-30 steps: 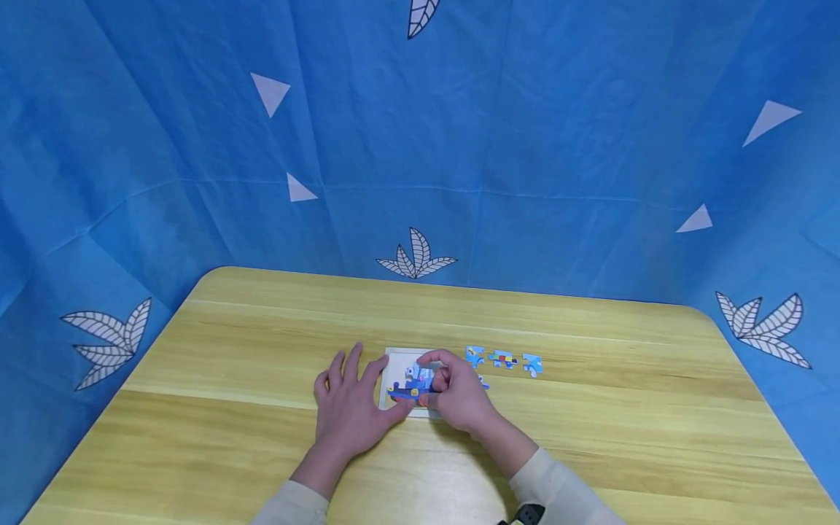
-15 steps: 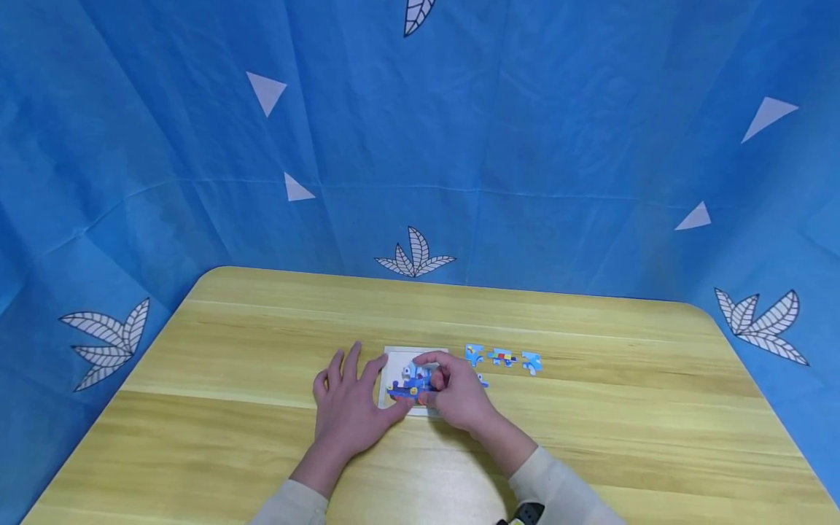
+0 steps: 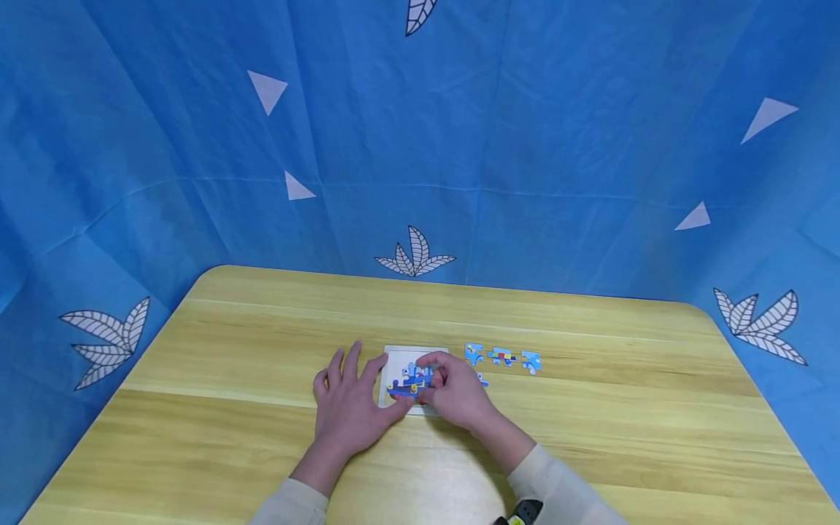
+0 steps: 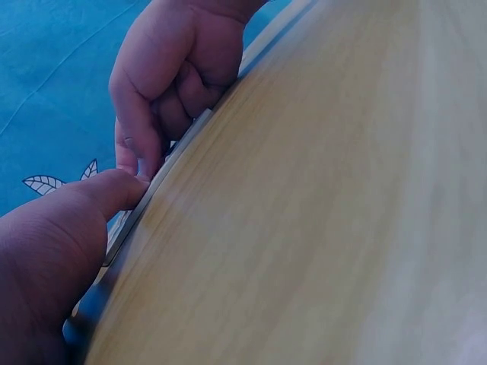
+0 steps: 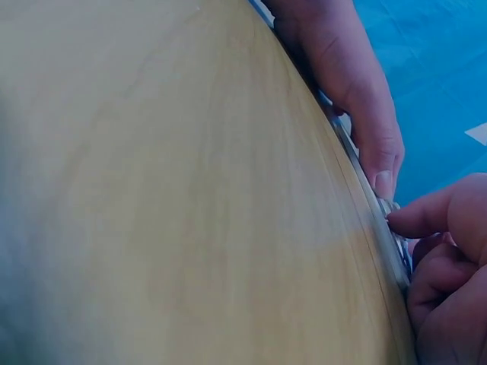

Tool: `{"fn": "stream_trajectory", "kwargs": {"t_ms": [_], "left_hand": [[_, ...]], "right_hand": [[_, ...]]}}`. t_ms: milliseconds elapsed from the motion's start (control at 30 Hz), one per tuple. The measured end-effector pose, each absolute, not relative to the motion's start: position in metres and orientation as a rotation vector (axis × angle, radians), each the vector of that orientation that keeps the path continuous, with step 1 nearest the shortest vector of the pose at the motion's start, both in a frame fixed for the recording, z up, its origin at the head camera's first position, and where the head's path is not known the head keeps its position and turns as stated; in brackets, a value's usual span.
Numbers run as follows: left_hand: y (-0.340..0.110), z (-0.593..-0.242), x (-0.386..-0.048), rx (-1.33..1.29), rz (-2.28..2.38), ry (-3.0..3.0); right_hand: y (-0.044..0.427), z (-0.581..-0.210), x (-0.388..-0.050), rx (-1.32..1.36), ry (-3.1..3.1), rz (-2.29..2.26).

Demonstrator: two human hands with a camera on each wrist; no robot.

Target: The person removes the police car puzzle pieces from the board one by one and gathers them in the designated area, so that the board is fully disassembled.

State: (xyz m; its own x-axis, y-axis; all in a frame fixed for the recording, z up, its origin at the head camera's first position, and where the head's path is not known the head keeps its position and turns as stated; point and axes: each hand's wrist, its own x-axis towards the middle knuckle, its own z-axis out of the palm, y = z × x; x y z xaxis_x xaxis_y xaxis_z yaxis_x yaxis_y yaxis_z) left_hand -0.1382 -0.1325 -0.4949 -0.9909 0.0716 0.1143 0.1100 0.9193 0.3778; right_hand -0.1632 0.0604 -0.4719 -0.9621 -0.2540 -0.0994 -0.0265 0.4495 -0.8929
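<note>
A small white puzzle tray (image 3: 396,359) lies on the table, with blue puzzle pieces (image 3: 412,376) inside it. My left hand (image 3: 354,412) rests at the tray's left side, fingers spread, its thumb at the front edge. Over the tray's right part, my right hand (image 3: 461,395) pinches a blue puzzle piece between thumb and index finger, the other fingers curled. That hand covers much of the piece. In the left wrist view the tray (image 4: 156,186) appears edge-on, the right hand (image 4: 179,61) beyond it. Both thumbs nearly meet at the tray in the right wrist view.
Right of the tray lie loose puzzle pieces: a light blue one (image 3: 473,354), a multicoloured one (image 3: 502,356) and another light blue one (image 3: 531,362). A further piece (image 3: 483,380) shows partly behind the right hand. A blue patterned curtain (image 3: 551,146) hangs behind the wooden table (image 3: 610,408).
Under the right fingers the blue pieces have shifted and tilted slightly in the tray. Both hands stay in nearly the same place.
</note>
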Motion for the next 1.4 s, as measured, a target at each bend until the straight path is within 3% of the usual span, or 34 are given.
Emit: {"fn": "stream_trajectory", "kwargs": {"t_ms": [733, 1400], "left_hand": [[-0.132, -0.493, -0.138, -0.139, -0.604, -2.977], [-0.134, -0.492, -0.137, -0.142, -0.618, -2.98]], "right_hand": [[0.059, -0.471, -0.162, -0.242, 2.548, -1.529], [0.081, -0.473, -0.139, -0.3, 2.521, -1.707]]}}
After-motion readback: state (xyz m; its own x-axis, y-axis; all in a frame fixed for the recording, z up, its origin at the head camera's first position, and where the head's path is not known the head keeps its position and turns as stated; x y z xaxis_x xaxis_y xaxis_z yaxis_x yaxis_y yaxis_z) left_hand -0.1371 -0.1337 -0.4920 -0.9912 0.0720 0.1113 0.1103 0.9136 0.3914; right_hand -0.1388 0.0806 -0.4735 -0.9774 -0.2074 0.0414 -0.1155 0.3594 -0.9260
